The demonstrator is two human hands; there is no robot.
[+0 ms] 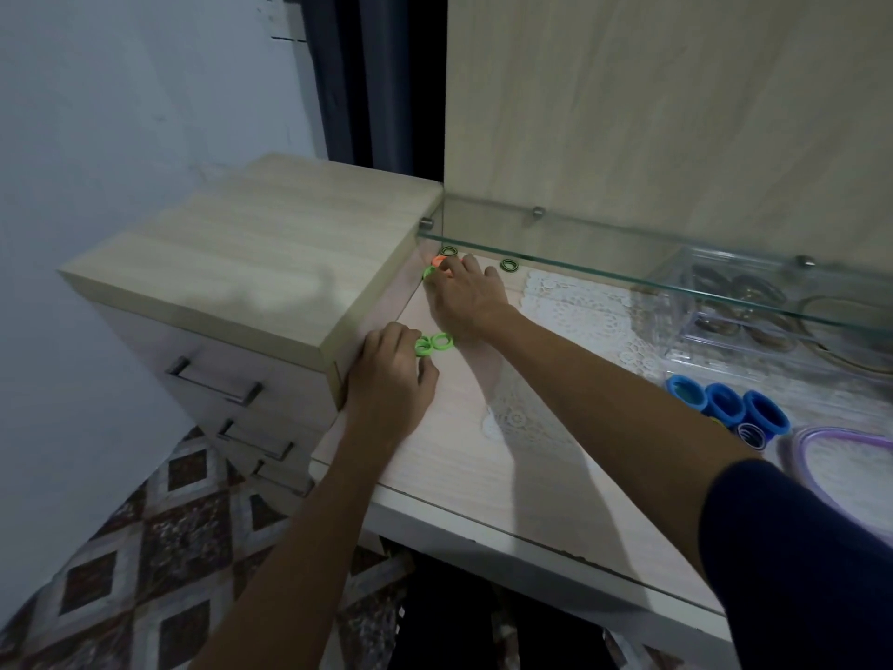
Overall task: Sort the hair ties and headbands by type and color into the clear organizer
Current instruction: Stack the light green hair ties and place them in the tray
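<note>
Brownish hair rings fill the clear organizer (725, 311) under the glass shelf (628, 278). Left hand (394, 379) pinches green ties (433, 343) on the desk (459, 476); right hand (466, 295) curls round another green tie (429, 272) by the corner.

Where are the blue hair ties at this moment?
In the head view, the three blue hair ties stand in a row at the right, before the clear organizer, beside the purple headband.
</note>
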